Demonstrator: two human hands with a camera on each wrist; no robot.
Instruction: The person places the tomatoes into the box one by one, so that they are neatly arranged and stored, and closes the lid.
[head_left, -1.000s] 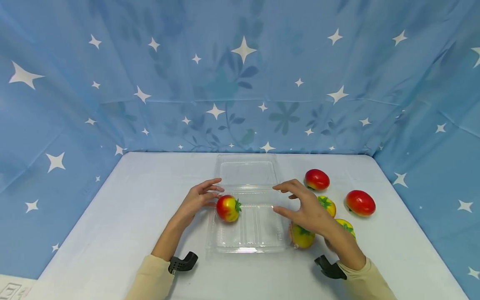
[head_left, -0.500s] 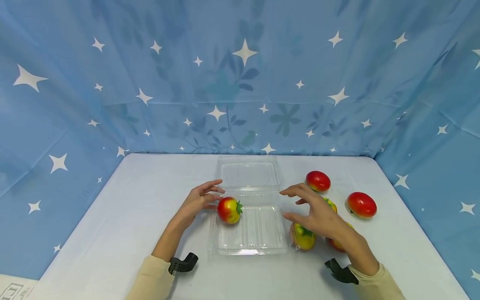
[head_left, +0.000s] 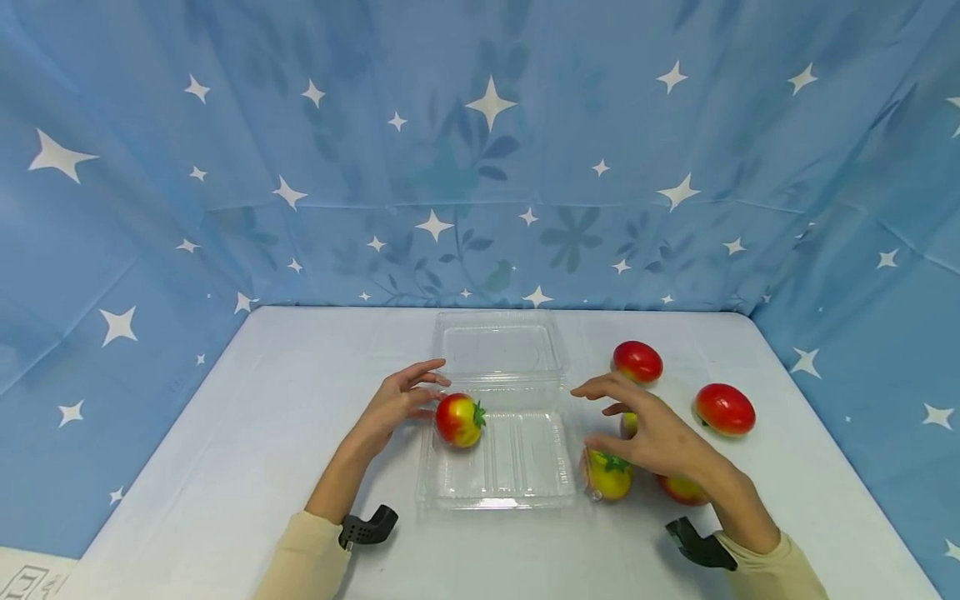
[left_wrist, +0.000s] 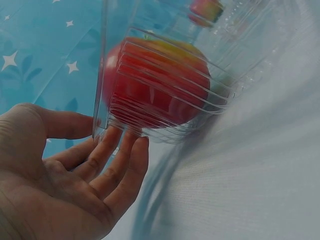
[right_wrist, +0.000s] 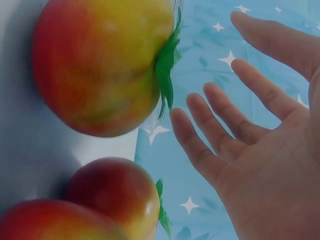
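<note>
Across the white bench point(head_left: 240, 433), seen from the head, lies a clear plastic container point(head_left: 525, 467), its lid point(head_left: 495, 346) folded open toward the blue star-printed curtain point(head_left: 480, 167). One red-and-yellow fruit point(head_left: 458, 421) rests in the left part of the base, green leaves turned to the right. The left hand point(head_left: 393, 402) is at the container's left edge, just beside that fruit, fingers loosely bent. The right hand point(head_left: 652, 429) grasps nothing; its thumb and fingers are spread apart over a yellow fruit point(head_left: 611, 479) near the container's right wall. Partly covered by this hand and arm are a yellowish fruit point(head_left: 628, 424) and a lower fruit point(head_left: 684, 492), while beyond them lie a far red fruit point(head_left: 637, 362) and an outer red fruit point(head_left: 725, 409).

From the left wrist, the red-and-yellow fruit shows behind the ribbed plastic wall, with the left fingertips outside, touching the container; whether they pinch its rim I cannot tell. A small fruit point(left_wrist: 206, 11) appears through the plastic, farther off.

From the right wrist, the right palm faces a large leafy fruit point(right_wrist: 100, 70), fingers extended and holding nothing, with a darker fruit point(right_wrist: 115, 192) and a cut-off fruit point(right_wrist: 55, 222) below it in view
</note>
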